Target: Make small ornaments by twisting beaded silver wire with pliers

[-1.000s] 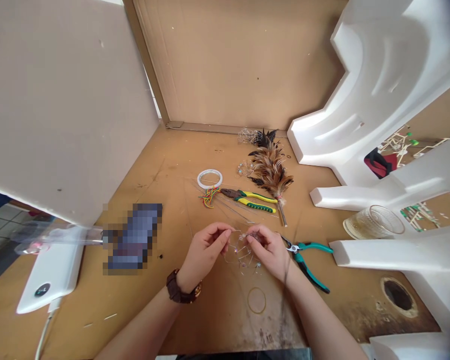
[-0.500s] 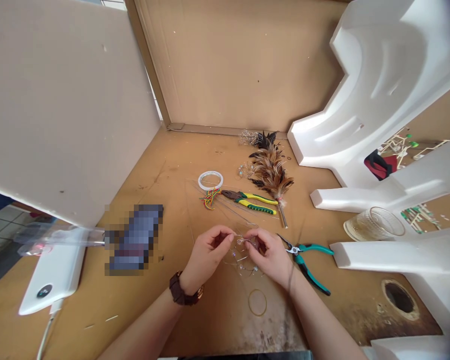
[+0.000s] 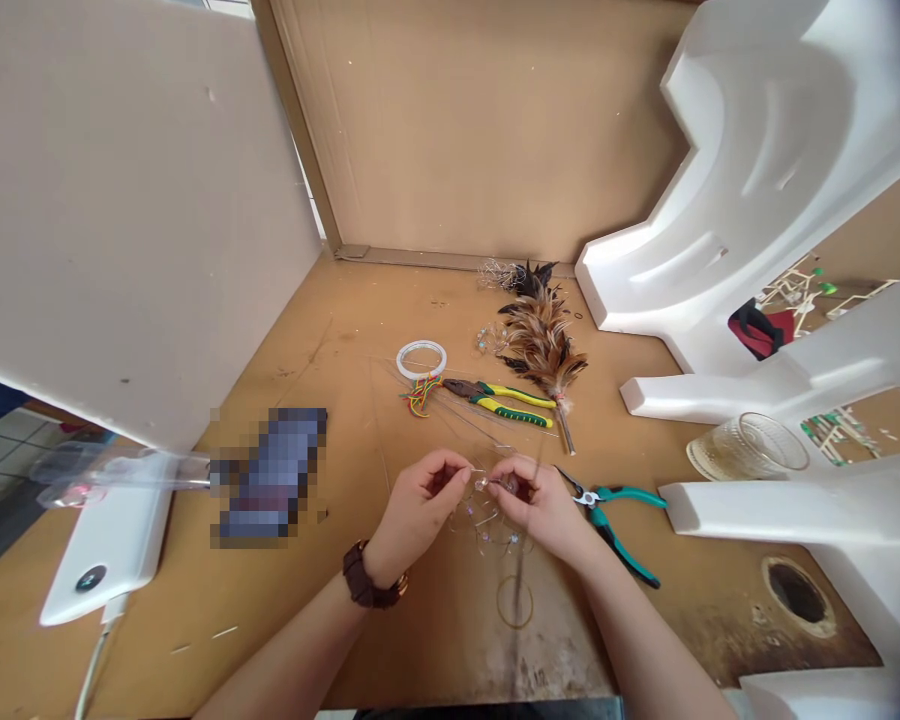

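Brown cardboard stands upright behind the surface, with a white panel along the left side and a white frame on the right. Near the front, the left hand is closed to a pinch, thumb against forefinger, on a thin end of the beaded wire. The right hand is also pinched shut, its thumb and forefinger gripping the top of the beaded wire beside a small clear bead. The two sets of fingertips are close but apart. From there the loose loops and beads spread between the hands and toward the person, mostly below the right fingertips; whether they touch the surface cannot be told. A dark watch circles the left wrist. Nearer the person is a thin yellow ring. Teal pliers lie open just right of the right hand, and a glass stands farther right. Beyond the hands are yellow-green pliers, colored threads, a white ring and a feather bundle, whose far end is beside a wire tangle. Well left are a blurred-out dark device and a white device with a cable.
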The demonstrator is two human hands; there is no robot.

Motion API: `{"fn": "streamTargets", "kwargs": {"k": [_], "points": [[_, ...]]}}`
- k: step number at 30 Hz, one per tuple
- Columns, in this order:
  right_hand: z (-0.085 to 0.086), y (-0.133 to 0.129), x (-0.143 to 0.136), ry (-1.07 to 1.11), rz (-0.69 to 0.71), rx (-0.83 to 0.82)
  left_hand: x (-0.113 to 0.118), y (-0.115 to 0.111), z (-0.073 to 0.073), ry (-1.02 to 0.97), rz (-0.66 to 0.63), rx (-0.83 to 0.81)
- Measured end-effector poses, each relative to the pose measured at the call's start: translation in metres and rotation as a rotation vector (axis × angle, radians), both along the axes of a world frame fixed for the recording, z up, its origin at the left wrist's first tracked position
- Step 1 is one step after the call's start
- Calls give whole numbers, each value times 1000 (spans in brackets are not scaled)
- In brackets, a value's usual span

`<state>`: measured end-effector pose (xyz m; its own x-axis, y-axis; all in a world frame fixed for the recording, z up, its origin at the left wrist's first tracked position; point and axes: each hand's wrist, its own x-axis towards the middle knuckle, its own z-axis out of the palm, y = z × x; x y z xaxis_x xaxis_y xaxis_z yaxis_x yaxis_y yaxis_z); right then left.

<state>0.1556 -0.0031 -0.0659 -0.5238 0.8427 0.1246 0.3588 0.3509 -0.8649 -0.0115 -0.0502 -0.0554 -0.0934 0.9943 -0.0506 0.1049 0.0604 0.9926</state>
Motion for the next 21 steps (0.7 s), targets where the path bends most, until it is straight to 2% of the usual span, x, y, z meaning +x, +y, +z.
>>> {"fn": "streamTargets", "kwargs": {"k": [8, 13, 17, 21], "points": [[3, -2, 0, -81, 22, 123, 2, 0, 3, 49, 28, 21], [3, -5, -1, -59, 1, 92, 1, -1, -2, 102, 5, 37], [2, -7, -2, -58, -86, 71, 1, -1, -4, 189, -10, 73], [2, -8, -3, -82, -86, 110, 3, -4, -5, 378, -47, 169]]}}
